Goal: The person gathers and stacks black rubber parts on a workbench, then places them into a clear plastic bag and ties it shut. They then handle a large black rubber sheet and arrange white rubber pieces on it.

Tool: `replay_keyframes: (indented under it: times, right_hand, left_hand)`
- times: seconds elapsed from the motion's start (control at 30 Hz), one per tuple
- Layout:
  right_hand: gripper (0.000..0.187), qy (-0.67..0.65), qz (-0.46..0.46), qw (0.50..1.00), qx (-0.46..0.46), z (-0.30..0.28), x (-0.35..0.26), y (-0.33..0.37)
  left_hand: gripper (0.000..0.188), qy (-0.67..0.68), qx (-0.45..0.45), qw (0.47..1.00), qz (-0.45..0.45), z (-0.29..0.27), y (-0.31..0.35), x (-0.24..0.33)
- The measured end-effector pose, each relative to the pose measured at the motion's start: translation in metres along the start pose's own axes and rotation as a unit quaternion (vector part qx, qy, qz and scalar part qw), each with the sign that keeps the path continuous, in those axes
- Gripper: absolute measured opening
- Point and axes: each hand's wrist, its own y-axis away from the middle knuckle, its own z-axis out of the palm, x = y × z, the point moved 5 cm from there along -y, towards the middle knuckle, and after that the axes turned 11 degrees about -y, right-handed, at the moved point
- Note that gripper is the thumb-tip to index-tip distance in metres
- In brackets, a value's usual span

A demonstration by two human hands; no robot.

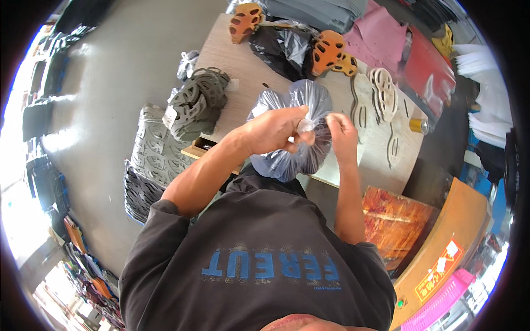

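Observation:
A clear plastic bag full of dark bluish-grey things bulges at the table's near edge, right in front of my body. My left hand is closed around its gathered, twisted neck. Just to the right, my right hand is closed in a pinch on a thin end of the plastic at that neck. What the bag holds is blurred by the film, so its kind cannot be made out.
Grey cut-out pieces are heaped on the table's left edge. Farther back lie a black plastic bag, orange cut-out shapes and pink sheets. Pale cut-out templates and a yellow tape roll are on the right.

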Motion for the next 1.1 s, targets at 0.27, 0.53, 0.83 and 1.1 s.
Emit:
replay_keyframes:
  times: [0.27,0.53,0.83,1.1]
  right_hand:
    - [0.055,-0.189,0.332,0.922,0.061,-0.041,0.159,0.078]
    - [0.048,-0.200,0.326,0.922,0.059,-0.052,0.154,0.073]
    - [0.046,-0.231,0.281,0.930,0.050,-0.054,0.142,0.062]
    - [0.022,-0.082,0.415,0.872,-0.247,0.017,0.008,0.181]
  left_hand:
    - [0.040,-0.233,0.038,0.968,0.091,0.060,0.026,0.020]
    - [0.047,-0.328,0.024,0.919,0.217,0.097,0.063,0.031]
    - [0.031,-0.548,0.190,0.772,0.260,0.087,0.051,-0.002]
    - [0.026,-0.531,0.528,0.646,0.150,-0.131,0.213,0.049]
